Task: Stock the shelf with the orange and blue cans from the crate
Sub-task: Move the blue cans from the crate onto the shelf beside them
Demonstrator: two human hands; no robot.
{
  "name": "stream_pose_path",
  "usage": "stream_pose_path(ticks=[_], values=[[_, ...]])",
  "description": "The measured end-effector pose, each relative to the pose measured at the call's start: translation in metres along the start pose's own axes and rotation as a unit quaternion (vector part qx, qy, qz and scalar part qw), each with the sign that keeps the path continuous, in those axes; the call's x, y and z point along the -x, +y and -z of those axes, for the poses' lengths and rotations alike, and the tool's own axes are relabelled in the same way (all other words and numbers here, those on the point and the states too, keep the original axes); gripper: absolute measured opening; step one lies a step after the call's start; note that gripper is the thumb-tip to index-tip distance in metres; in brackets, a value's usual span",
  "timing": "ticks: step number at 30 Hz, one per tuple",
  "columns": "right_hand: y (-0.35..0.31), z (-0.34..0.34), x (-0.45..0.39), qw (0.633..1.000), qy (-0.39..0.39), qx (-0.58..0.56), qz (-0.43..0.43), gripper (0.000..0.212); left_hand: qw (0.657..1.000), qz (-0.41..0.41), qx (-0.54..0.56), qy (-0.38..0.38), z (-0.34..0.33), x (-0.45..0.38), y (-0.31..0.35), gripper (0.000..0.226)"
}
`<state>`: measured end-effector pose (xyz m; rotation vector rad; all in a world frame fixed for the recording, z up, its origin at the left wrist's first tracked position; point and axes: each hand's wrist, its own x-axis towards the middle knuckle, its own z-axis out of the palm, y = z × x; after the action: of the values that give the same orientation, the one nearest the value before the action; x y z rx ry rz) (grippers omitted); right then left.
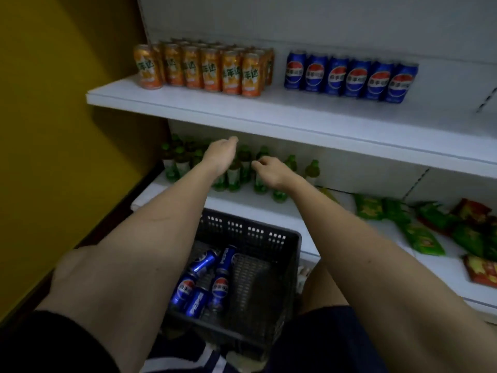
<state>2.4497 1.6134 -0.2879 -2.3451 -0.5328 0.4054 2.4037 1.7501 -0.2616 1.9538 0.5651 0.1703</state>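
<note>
Reaching with empty, loosely curled grips, both hands (220,154) (269,170) hover before green bottles (234,173) above the crate (269,238).

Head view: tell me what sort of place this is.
Probably a small shop or a mock-up of one: a white shelf with faced rows of orange cans and blue cans, and snack packets on a lower shelf.

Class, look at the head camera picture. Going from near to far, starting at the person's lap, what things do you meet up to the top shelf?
Black crate holding loose blue cans → green bottles on the lower shelf → white upper shelf with rows of orange cans and blue cans on it.
</note>
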Motion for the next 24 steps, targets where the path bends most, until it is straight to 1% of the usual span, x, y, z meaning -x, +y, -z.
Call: stream_pose_path(ticks=[2,6,7,10,12,13,14,16,18,20,22,24], values=[[0.007,-0.038,0.002,0.999,-0.035,0.001,-0.012,0.046,0.999,0.028,0.016,-0.005,-0.003,0.005,-0.038,0.042],[0.03,-0.11,0.002,0.994,-0.097,0.006,-0.055,0.038,0.993,0.112,0.025,-0.015,-0.011,0.013,-0.113,0.03],[0.038,-0.126,0.002,0.991,-0.112,0.005,-0.068,0.038,0.99,0.135,0.027,-0.018,-0.014,0.015,-0.131,0.03],[0.062,-0.172,0.006,0.981,-0.162,-0.002,-0.103,0.035,0.979,0.202,0.033,-0.025,-0.023,0.018,-0.189,0.036],[0.08,-0.203,0.01,0.972,-0.198,-0.001,-0.127,0.024,0.968,0.246,0.048,-0.024,-0.032,0.019,-0.227,0.039],[0.088,-0.218,0.012,0.967,-0.212,0.0,-0.138,0.022,0.962,0.268,0.049,-0.026,-0.038,0.02,-0.243,0.042],[0.098,-0.233,0.014,0.963,-0.224,0.0,-0.153,0.024,0.956,0.288,0.046,-0.032,-0.043,0.02,-0.258,0.044],[0.117,-0.262,0.017,0.951,-0.245,-0.012,-0.189,0.02,0.941,0.333,0.035,-0.048,-0.055,0.018,-0.293,0.048],[0.134,-0.287,0.015,0.936,-0.269,-0.022,-0.224,0.03,0.924,0.375,0.042,-0.057,-0.067,0.02,-0.322,0.054],[0.148,-0.306,0.009,0.923,-0.274,-0.042,-0.268,0.036,0.909,0.407,0.069,-0.058,-0.076,0.024,-0.341,0.049],[0.161,-0.327,0.002,0.911,-0.254,-0.072,-0.316,0.045,0.895,0.435,0.085,-0.056,-0.088,0.023,-0.361,0.05],[0.168,-0.347,-0.006,0.899,-0.213,-0.113,-0.365,0.054,0.893,0.438,0.081,-0.067,-0.098,0.019,-0.375,0.047]])
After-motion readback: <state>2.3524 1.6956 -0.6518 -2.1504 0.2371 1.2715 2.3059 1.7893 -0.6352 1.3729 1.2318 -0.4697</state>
